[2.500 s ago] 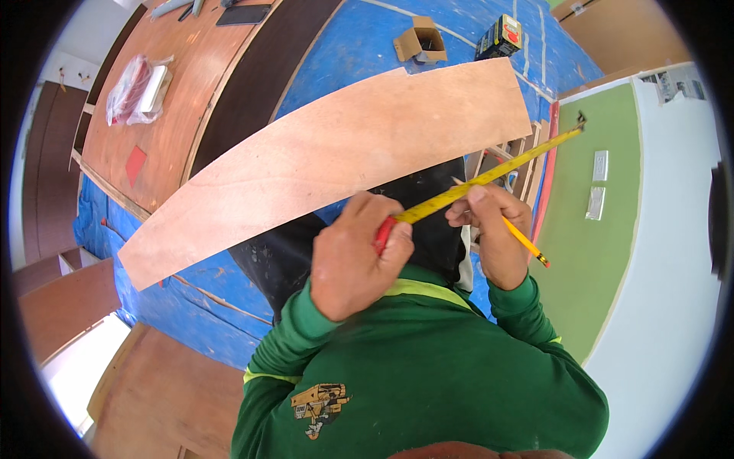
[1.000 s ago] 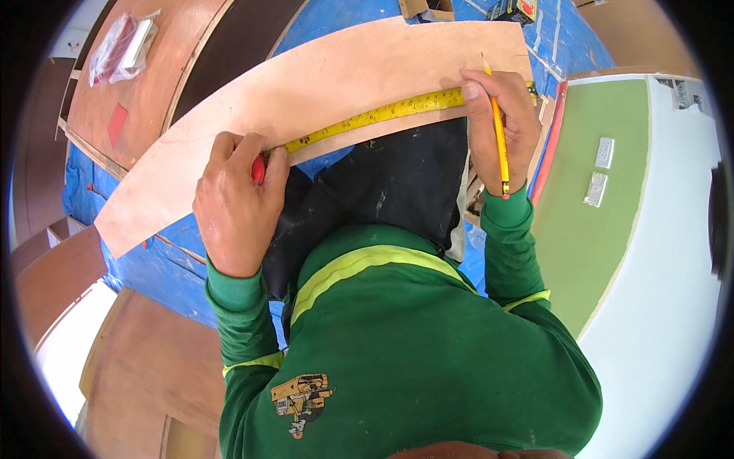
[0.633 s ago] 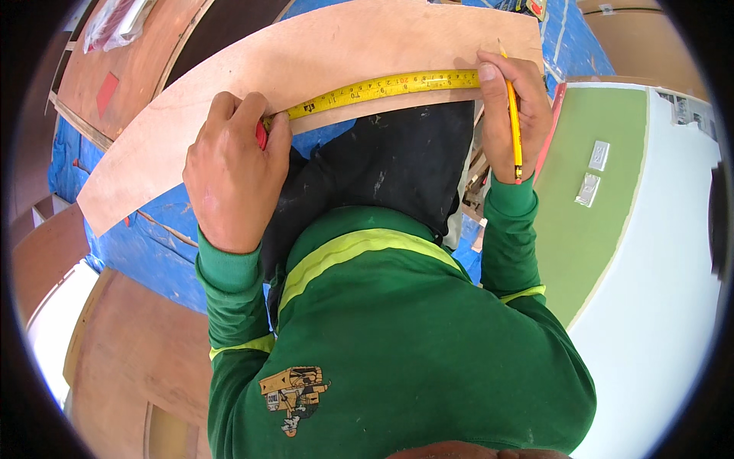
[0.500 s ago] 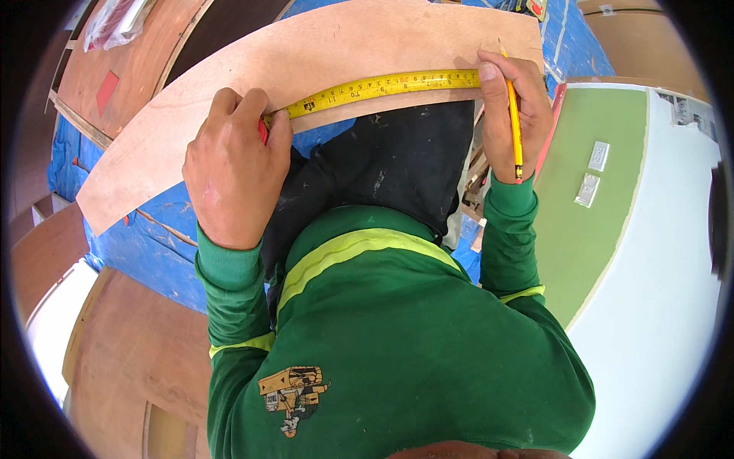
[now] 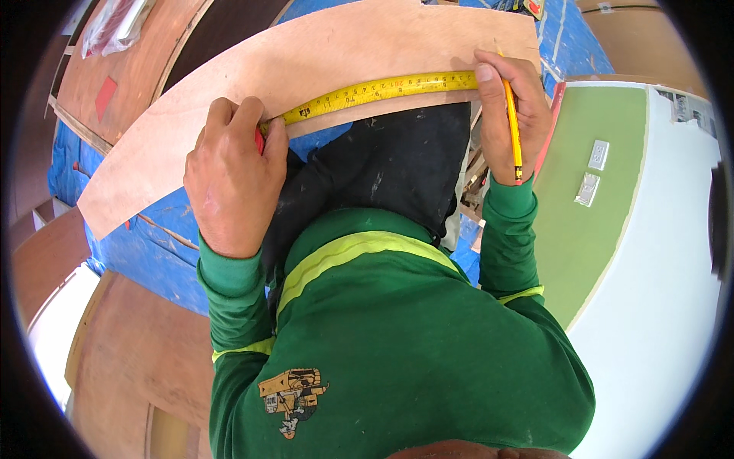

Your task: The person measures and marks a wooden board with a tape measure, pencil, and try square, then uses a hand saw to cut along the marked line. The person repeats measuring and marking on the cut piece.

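Panel: A curved wooden panel (image 5: 306,65) stretches across the space before a seated or crouching worker, its near edge passing over black trousers (image 5: 397,161), with blue sheeting (image 5: 160,249) below; what bears its weight cannot be told.
Left hand: The left hand (image 5: 235,176) curls closed around the red case of a tape measure (image 5: 367,91), the case mostly hidden by the fingers.
Right hand: The right hand (image 5: 529,115), fingers partly folded, grips a yellow pencil (image 5: 513,126), its thumb by the far stretch of the blade.
Panel handling: Thin-looking and broad, it is probably light for its size, fairly stiff but springy, and easily chipped at its corners; a hold on both long edges near mid-length looks steadiest.
Blade handling: Likely springy and smooth, prone to buckle; best held by the case and pinched flat.
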{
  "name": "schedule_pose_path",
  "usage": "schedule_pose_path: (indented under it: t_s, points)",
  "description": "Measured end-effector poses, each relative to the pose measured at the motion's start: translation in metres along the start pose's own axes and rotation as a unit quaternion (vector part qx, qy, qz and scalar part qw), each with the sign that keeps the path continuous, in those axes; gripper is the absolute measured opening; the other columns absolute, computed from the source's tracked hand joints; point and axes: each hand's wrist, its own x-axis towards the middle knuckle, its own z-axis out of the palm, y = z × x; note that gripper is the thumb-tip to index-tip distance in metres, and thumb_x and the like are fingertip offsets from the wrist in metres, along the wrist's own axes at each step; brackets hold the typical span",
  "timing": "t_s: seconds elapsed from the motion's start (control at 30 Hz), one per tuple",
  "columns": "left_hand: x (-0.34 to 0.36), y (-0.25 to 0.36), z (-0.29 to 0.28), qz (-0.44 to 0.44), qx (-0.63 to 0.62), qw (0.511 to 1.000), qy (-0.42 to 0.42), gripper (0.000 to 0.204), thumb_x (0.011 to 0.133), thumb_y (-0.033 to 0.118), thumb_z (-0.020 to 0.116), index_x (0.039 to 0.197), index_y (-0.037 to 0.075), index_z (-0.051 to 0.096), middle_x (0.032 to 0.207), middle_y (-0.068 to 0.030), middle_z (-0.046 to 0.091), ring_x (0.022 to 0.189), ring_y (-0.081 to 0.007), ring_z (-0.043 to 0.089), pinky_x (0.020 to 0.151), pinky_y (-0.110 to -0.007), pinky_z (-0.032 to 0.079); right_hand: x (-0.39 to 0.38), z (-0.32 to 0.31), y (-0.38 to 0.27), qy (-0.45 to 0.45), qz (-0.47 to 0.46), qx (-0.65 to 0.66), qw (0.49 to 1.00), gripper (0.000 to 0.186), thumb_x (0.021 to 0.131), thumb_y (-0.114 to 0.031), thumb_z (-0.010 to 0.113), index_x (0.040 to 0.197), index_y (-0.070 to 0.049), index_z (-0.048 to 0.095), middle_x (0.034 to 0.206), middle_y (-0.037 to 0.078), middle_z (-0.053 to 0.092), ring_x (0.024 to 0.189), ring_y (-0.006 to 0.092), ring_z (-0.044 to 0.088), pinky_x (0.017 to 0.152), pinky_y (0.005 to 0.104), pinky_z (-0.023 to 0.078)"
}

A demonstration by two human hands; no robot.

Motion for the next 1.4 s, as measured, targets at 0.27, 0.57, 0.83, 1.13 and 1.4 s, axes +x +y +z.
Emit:
schedule_pose_path:
  t_s: [0.27, 0.57, 0.83, 1.13, 1.4]
  points:
    - [0.027, 0.01, -0.014, 0.055, -0.289, 0.956, 0.009, 0.011, 0.107, 0.014, 0.075, 0.109, 0.002, 0.075, 0.095, -0.0095, 0.068, 0.074, -0.0239, 0.063, 0.07, -0.038, 0.051, -0.01, -0.016, -0.067, 0.033, -0.109, 0.011, 0.993, 0.025, 0.098, -0.009, 0.088, 0.121, -0.001, 0.083, 0.104, 0.013, 0.076, 0.095, 0.0289, 0.073, 0.087, 0.0376, 0.058]
    - [0.01, 0.105, 0.008, -0.081, -0.77, 0.624, -0.105, 0.029, 0.122, 0.023, 0.058, 0.123, -0.001, 0.073, 0.118, -0.0072, 0.07, 0.11, -0.0123, 0.064, 0.101, -0.032, 0.052, -0.04, 0.027, -0.081, -0.024, 0.084, 0.302, 0.949, 0.052, 0.107, -0.028, 0.084, 0.148, 0.001, 0.068, 0.126, 0.019, 0.074, 0.115, 0.0349, 0.073, 0.103, 0.0418, 0.058]
    - [0.027, 0.11, 0.023, 0.142, -0.457, 0.873, -0.093, 0.043, 0.124, 0.031, 0.054, 0.145, -0.004, 0.067, 0.135, -0.0137, 0.069, 0.122, -0.0216, 0.064, 0.109, -0.038, 0.05, -0.067, -0.021, -0.059, -0.018, 0.312, 0.494, 0.812, 0.04, 0.108, -0.025, 0.085, 0.137, -0.003, 0.071, 0.113, 0.004, 0.079, 0.104, 0.011, 0.074, 0.093, 0.0296, 0.061]
    - [0.114, -0.051, 0.016, 0.091, -0.115, 0.975, 0.165, 0.072, 0.124, 0.055, 0.051, 0.163, -0.004, 0.059, 0.154, -0.028, 0.067, 0.138, -0.0401, 0.068, 0.112, -0.052, 0.056, -0.237, -0.177, 0.142, 0.247, 0.482, 0.097, 0.835, 0.041, 0.107, -0.039, 0.086, 0.125, -0.005, 0.076, 0.115, 0.006, 0.078, 0.107, 0.0153, 0.074, 0.092, 0.0366, 0.064]
    - [0.125, -0.084, 0.056, 0.091, -0.092, 0.987, 0.1, 0.07, 0.126, 0.052, 0.046, 0.162, -0.007, 0.059, 0.163, -0.0335, 0.06, 0.148, -0.0445, 0.061, 0.119, -0.05, 0.054, -0.399, -0.166, 0.303, -0.038, 0.522, -0.279, 0.805, 0.048, 0.094, -0.035, 0.096, 0.123, -0.002, 0.078, 0.116, 0.027, 0.077, 0.107, 0.045, 0.076, 0.097, 0.0537, 0.062]
